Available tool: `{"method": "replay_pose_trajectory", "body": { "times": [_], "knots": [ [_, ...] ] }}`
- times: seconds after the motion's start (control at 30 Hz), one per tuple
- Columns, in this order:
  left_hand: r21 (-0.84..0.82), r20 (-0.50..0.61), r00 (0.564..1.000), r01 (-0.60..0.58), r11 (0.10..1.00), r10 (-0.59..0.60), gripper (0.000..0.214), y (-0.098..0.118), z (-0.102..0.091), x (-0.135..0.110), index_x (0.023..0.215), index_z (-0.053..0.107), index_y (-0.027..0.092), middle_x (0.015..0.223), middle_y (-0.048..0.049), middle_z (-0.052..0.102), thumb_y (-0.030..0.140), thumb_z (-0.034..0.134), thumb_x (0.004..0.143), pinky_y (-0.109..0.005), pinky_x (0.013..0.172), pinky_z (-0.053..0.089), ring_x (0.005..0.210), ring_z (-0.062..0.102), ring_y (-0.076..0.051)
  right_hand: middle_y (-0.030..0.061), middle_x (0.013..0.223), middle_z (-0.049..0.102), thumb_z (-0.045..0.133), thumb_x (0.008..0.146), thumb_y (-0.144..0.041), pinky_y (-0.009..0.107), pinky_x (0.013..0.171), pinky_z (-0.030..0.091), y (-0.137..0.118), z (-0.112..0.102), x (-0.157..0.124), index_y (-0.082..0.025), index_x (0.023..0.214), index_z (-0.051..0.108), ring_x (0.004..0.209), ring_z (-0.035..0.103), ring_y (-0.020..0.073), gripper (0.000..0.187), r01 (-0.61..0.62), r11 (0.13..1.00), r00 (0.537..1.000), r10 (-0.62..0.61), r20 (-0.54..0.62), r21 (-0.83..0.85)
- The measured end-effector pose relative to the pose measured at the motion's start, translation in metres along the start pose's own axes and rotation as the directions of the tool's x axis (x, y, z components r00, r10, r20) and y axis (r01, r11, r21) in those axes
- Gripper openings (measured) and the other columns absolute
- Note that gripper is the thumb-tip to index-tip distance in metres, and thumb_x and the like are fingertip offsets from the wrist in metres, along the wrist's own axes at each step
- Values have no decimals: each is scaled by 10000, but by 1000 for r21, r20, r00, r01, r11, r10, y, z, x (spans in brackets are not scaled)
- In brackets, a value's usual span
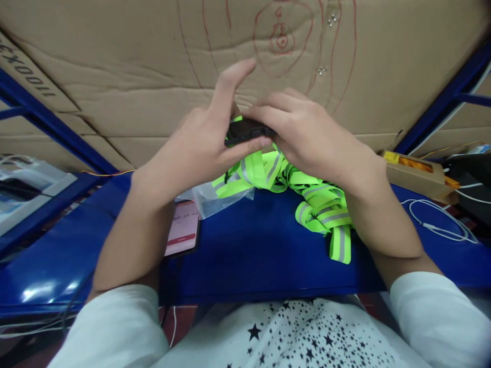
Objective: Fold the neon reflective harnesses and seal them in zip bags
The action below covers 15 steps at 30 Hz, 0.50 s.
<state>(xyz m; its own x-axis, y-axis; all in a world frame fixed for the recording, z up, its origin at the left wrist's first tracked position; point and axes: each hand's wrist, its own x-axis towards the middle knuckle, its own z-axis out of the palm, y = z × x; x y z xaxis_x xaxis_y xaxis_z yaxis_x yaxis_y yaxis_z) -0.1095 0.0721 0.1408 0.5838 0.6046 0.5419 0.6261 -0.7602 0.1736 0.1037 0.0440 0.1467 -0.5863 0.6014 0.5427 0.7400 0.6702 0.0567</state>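
A small black plastic piece [247,132] is held up between my hands above the blue shelf. My left hand [209,133] grips its left end, thumb along the near edge and index finger pointing up and away. Bent fingers of my right hand [295,120] close over its right end and hide part of it. Bright yellow-green straps with a grey reflective stripe [263,171] lie bunched under both hands; a bit of the same green shows behind the black piece. Whether strap and piece are joined is hidden. A clear plastic bag [222,202] lies beneath the straps.
A phone with a timer on its screen [182,230] lies by my left forearm on the blue shelf [245,245]. On the right are an open cardboard box [416,176] and a coiled white cable [441,225]. A cardboard wall [134,61] with red drawn lines stands behind.
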Motion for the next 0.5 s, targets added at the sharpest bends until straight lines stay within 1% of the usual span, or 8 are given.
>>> {"method": "replay_pose_trajectory", "body": {
  "times": [0.1, 0.17, 0.23, 0.27, 0.3, 0.37, 0.43, 0.5],
  "knots": [
    [-134, -63, 973, -229, 964, 223, 869, -13, -6, 6, 1603, 188, 330, 1519, -75, 426, 638, 630, 921, -475, 1032, 525, 1327, 610, -368, 48, 1412, 640, 517, 1033, -349, 396, 1185, 442, 4, -9, 3, -237, 1426, 587, 1342, 567, 270, 415, 116, 992, 992, -112, -66, 56],
    [-221, -143, 906, -422, 879, 399, 944, -23, -11, 10, 1586, 240, 283, 1590, -87, 282, 673, 672, 843, -573, 1054, 493, 1397, 525, -437, 7, 1454, 607, 580, 1018, -398, 315, 1193, 439, 6, -17, 6, -238, 1431, 562, 1345, 568, 213, 443, 208, 963, 971, -182, -155, 171],
    [-319, -173, 847, -531, 785, 502, 1076, -28, -12, 14, 1587, 261, 287, 1636, -77, 214, 721, 735, 724, -657, 1079, 455, 1433, 465, -482, -37, 1452, 585, 616, 996, -422, 226, 1165, 453, 6, -22, 8, -248, 1399, 559, 1327, 577, 164, 443, 249, 921, 954, -180, -240, 301],
    [-383, -191, 852, -522, 762, 487, 1108, -29, -11, 15, 1585, 276, 309, 1652, -60, 211, 736, 755, 682, -685, 1082, 444, 1430, 467, -489, -45, 1436, 581, 624, 990, -403, 198, 1137, 470, 5, -23, 9, -242, 1377, 562, 1306, 588, 151, 423, 244, 904, 951, -152, -270, 352],
    [-451, -220, 880, -474, 756, 420, 1076, -29, -9, 16, 1575, 302, 336, 1660, -38, 220, 746, 746, 684, -706, 1078, 437, 1419, 482, -486, -48, 1423, 578, 625, 986, -373, 181, 1114, 486, 4, -24, 10, -236, 1356, 568, 1286, 599, 143, 398, 225, 893, 952, -116, -284, 390],
    [-553, -330, 918, -378, 742, 221, 899, -27, -4, 20, 1529, 379, 349, 1630, -18, 300, 763, 650, 778, -726, 1037, 452, 1395, 508, -473, -47, 1406, 579, 633, 967, -343, 162, 1083, 507, 1, -22, 9, -237, 1315, 585, 1257, 615, 139, 367, 195, 873, 951, -57, -305, 446],
    [-600, -450, 892, -339, 725, 45, 718, -30, 0, 25, 1468, 458, 316, 1556, -22, 415, 743, 525, 894, -710, 1003, 491, 1394, 510, -456, -52, 1468, 548, 669, 925, -375, 175, 1109, 500, 2, -18, 8, -255, 1345, 572, 1316, 586, 154, 447, 167, 837, 958, -12, -288, 521],
    [-599, -516, 856, -372, 709, 12, 654, -38, 1, 31, 1412, 522, 288, 1515, -28, 479, 713, 549, 917, -658, 1001, 539, 1394, 517, -445, -77, 1578, 467, 747, 834, -447, 225, 1173, 470, 7, -12, 8, -293, 1427, 522, 1438, 496, 194, 652, 165, 756, 966, 5, -258, 633]
  ]
}}
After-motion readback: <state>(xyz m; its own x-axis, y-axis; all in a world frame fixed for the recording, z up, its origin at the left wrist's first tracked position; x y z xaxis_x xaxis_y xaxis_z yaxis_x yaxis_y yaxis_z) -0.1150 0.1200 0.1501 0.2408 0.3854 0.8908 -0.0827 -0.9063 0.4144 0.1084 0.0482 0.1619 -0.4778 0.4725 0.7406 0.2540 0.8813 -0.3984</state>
